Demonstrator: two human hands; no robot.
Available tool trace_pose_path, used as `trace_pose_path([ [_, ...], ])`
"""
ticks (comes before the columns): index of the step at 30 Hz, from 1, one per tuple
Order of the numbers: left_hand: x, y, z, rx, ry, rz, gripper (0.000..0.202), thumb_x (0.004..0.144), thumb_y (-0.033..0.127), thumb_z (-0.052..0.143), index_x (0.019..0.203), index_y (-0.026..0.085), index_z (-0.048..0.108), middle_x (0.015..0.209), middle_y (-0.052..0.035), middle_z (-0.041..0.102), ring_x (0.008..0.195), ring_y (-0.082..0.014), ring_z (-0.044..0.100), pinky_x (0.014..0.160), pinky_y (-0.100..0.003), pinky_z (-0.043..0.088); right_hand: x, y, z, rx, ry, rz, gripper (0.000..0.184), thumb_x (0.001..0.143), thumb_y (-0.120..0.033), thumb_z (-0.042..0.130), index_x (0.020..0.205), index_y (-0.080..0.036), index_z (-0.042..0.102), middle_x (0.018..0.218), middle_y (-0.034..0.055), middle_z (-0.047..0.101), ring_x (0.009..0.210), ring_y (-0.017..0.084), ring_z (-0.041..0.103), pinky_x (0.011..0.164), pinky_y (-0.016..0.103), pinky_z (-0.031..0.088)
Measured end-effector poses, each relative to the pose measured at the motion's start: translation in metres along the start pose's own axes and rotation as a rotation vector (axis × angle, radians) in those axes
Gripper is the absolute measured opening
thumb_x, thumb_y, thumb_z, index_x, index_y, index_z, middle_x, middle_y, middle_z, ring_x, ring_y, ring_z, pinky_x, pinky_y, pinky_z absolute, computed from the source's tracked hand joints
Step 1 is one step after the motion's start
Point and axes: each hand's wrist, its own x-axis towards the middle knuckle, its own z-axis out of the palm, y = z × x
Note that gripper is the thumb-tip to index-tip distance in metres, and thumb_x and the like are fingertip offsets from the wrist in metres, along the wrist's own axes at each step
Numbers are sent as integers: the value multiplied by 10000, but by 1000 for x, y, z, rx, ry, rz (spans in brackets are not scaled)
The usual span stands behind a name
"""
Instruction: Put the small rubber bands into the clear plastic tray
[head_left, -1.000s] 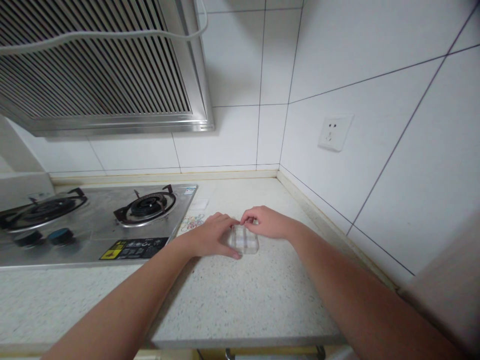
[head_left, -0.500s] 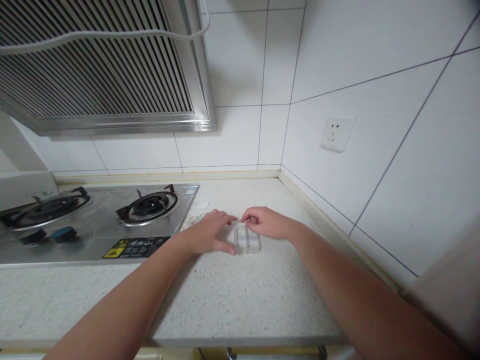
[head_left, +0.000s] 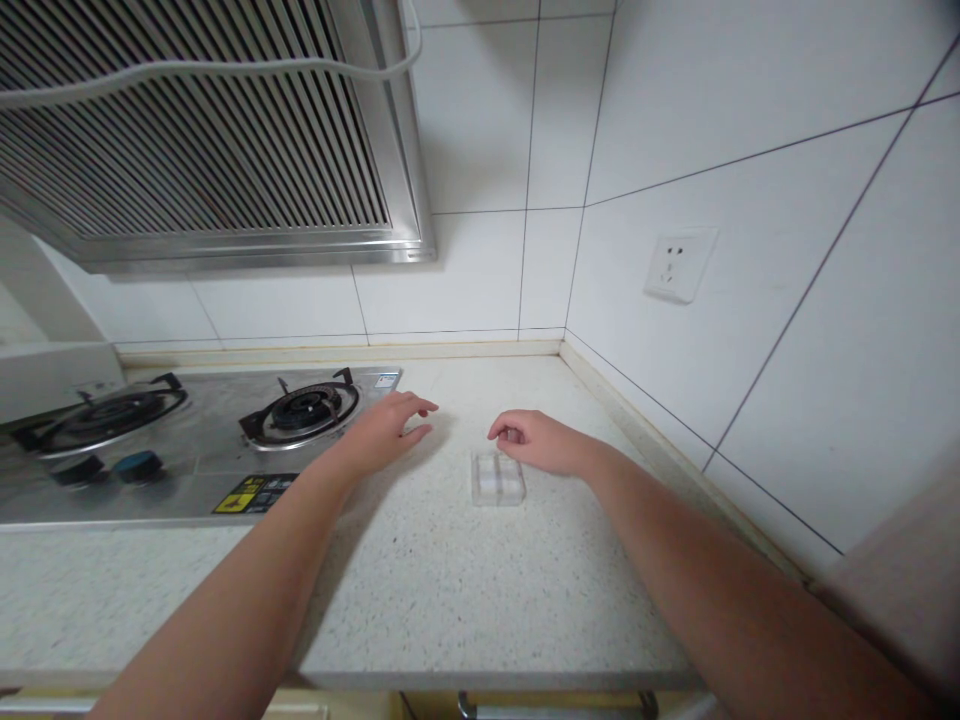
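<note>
A small clear plastic box with compartments [head_left: 498,482] lies on the speckled countertop [head_left: 450,590]. My right hand [head_left: 538,441] is at its back right corner, with the fingers curled in toward the thumb. Whatever those fingers may hold is hidden or too small to name. Over the counter by the stove's right edge, my left hand [head_left: 386,435] is open, thumb and fingers apart and nothing visible between them. It covers the spot where a patterned piece and a pale flat piece showed earlier.
On the left is a steel gas stove [head_left: 202,470] with two burners and knobs. A range hood [head_left: 262,245] with a white cable [head_left: 225,68] hangs above it. Tiled walls meet behind the counter, and a socket [head_left: 681,265] is on the right wall.
My left hand has moved left and slightly back, away from the clear box toward the stove. My right hand has stayed nearly in place beside the box.
</note>
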Motion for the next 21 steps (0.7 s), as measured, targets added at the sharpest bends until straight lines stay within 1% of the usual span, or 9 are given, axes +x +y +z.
trace_pose_path([
  [2, -2, -19, -1, 77, 12, -34, 309, 982, 324, 444, 1163, 187, 654, 1146, -82, 657, 1111, -236, 559, 1014, -387, 407, 0, 2, 0, -5, 2, -6, 206, 872, -226, 570, 1040, -186, 683, 778, 7, 614, 675, 111, 523, 629, 246, 378],
  [4, -5, -35, -1, 131, 9, -93, 313, 973, 301, 434, 1141, 179, 669, 1143, -86, 666, 1117, -244, 565, 1012, -387, 413, 1, 3, 0, -6, 3, -7, 203, 872, -230, 571, 1038, -187, 681, 783, 8, 614, 677, 112, 523, 630, 248, 378],
  [6, -8, -46, -2, 164, -18, -138, 314, 958, 292, 442, 1120, 170, 682, 1137, -91, 676, 1104, -246, 579, 1007, -381, 420, 1, 4, 0, -7, 0, -5, 202, 871, -230, 572, 1037, -188, 681, 781, 8, 614, 678, 113, 522, 632, 249, 378],
  [8, -11, -52, -2, 181, -53, -177, 311, 943, 286, 454, 1103, 172, 696, 1113, -92, 689, 1079, -246, 598, 993, -373, 428, 0, 3, 0, -9, -4, -6, 202, 871, -228, 573, 1036, -187, 681, 781, 9, 616, 681, 114, 524, 636, 251, 379],
  [10, -13, -54, -1, 181, -83, -196, 304, 927, 281, 467, 1077, 179, 710, 1094, -90, 701, 1055, -249, 612, 979, -371, 434, -1, 3, -1, -13, -6, -7, 199, 871, -228, 573, 1031, -186, 683, 780, 11, 619, 679, 114, 525, 636, 253, 379],
  [16, -12, -51, 6, 141, -157, -173, 314, 922, 334, 490, 1048, 201, 745, 1085, -88, 713, 1015, -249, 624, 924, -349, 456, -1, 2, -2, -23, -4, -13, 198, 867, -230, 568, 1022, -195, 687, 772, 6, 622, 672, 114, 525, 629, 251, 382],
  [21, -10, -50, 11, 159, -159, -180, 304, 910, 322, 515, 1061, 207, 752, 1055, -75, 720, 1015, -231, 625, 926, -310, 442, -2, 1, -2, -47, -14, -3, 196, 861, -232, 571, 1012, -194, 691, 778, 11, 631, 671, 114, 527, 631, 252, 384],
])
